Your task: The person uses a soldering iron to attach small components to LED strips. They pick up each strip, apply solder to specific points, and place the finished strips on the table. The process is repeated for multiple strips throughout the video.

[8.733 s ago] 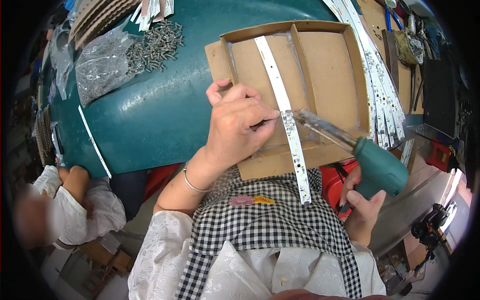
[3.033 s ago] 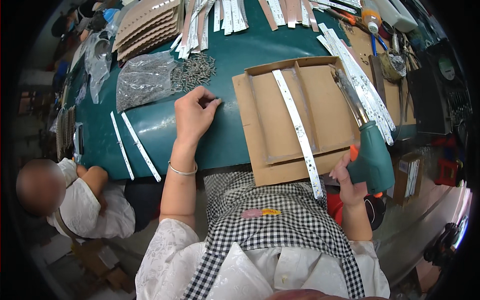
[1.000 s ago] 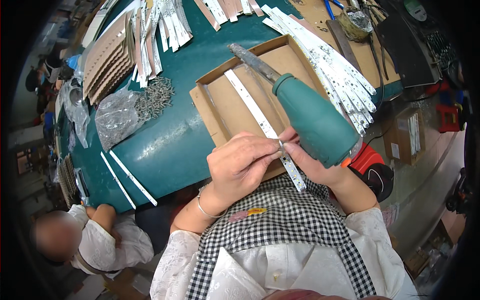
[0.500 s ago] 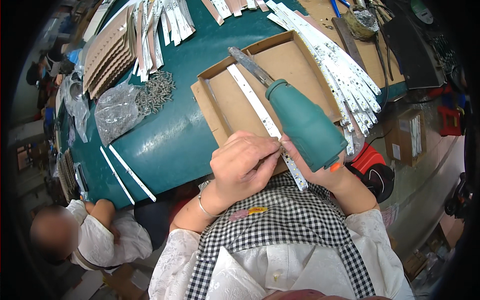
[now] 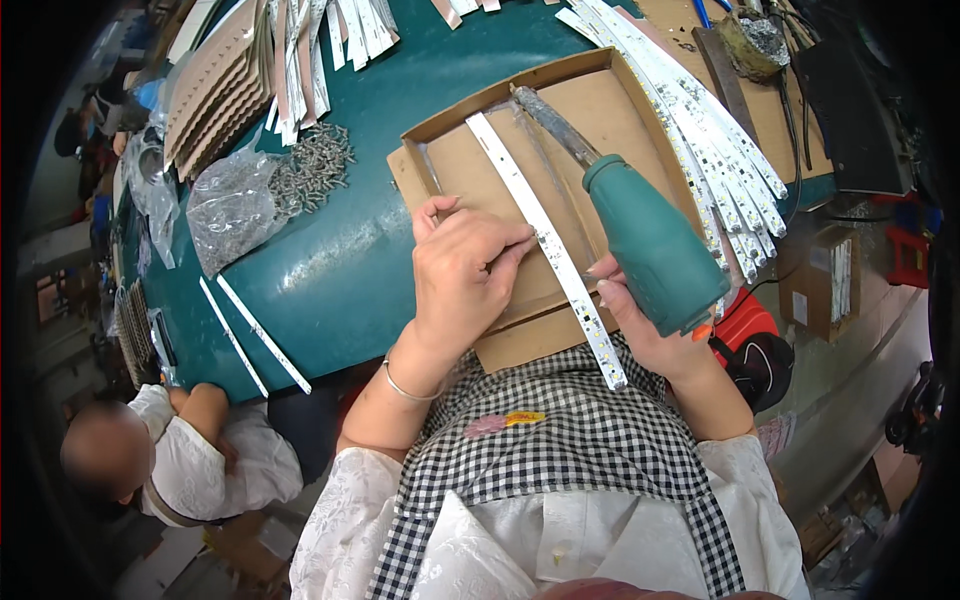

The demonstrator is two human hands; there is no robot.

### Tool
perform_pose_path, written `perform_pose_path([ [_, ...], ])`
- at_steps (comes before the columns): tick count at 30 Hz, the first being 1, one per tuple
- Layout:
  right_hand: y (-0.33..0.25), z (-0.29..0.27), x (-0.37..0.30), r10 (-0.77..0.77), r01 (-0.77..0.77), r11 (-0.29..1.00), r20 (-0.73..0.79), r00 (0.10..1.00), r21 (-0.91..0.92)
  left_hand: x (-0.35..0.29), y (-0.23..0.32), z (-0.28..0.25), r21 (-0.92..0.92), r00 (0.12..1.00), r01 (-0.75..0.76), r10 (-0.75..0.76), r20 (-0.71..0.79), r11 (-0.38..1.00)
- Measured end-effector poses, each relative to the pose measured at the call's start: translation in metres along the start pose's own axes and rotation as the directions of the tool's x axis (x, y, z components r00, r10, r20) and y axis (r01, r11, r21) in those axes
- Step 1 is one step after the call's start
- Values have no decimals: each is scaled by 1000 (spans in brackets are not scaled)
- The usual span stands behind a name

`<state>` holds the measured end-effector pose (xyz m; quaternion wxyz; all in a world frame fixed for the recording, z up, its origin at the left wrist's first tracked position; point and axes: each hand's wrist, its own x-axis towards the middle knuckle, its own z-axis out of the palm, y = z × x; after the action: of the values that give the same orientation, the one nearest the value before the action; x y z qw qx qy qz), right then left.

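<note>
The left hand [image 5: 468, 262] lies spread, palm down, on a long white LED strip [image 5: 545, 245], fingertips pinching at its edge; the strip runs diagonally across a shallow cardboard tray [image 5: 455, 165] on the teal bench [image 5: 330, 270], and its near end juts past the tray's front lip, over the person's checked apron [image 5: 570, 440]. The right hand [image 5: 650, 325] is clenched round the teal handle of an electric screwdriver [image 5: 640, 235], whose metal shaft points up and away along the tray floor, just beside the strip.

The likely trouble, as I judge it: the overhanging end is unsupported, so pressure from the left hand could tip or bend the thin strip, or slide it out of line. The driver's tip lies close to the strip — a careless swing could scrape its small parts. The left fingertips sit right at the strip's edge, near where the tool would have to come down.

Room is tight on the right, where a fan of more LED strips [image 5: 700, 130] crowds the tray's wall. To the left the bench is open as far as a plastic bag and a heap of screws [image 5: 315, 170], with two loose strips [image 5: 255, 335] near the bench's front edge — well apart from the hands. Stacked cardboard pieces [image 5: 210, 95] line the far left. Another person [image 5: 180, 455] sits low beside the bench's front-left corner.
</note>
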<state>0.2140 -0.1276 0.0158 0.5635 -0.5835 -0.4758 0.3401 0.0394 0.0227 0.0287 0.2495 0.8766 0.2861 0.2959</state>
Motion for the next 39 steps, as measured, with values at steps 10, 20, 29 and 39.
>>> perform_pose_path([
  [10, 3, -3, 1, -14, 14, 1000, 13, 1000, 11, -4, -5, 7, 4, 1000, -7, 7, 2, 1000],
  [20, -4, -2, 4, -30, 29, 999, 8, 1000, 17, -1, -4, 6, 6, 1000, -24, 23, 12, 1000],
  [29, -25, -9, -13, 268, -248, 956, -119, 956, 157, -3, -6, 7, -20, 1000, 9, -9, -6, 1000],
  [39, -44, -68, -57, 373, -367, 897, 25, 927, 247, -7, -11, 11, -71, 998, -8, 4, -55, 997],
])
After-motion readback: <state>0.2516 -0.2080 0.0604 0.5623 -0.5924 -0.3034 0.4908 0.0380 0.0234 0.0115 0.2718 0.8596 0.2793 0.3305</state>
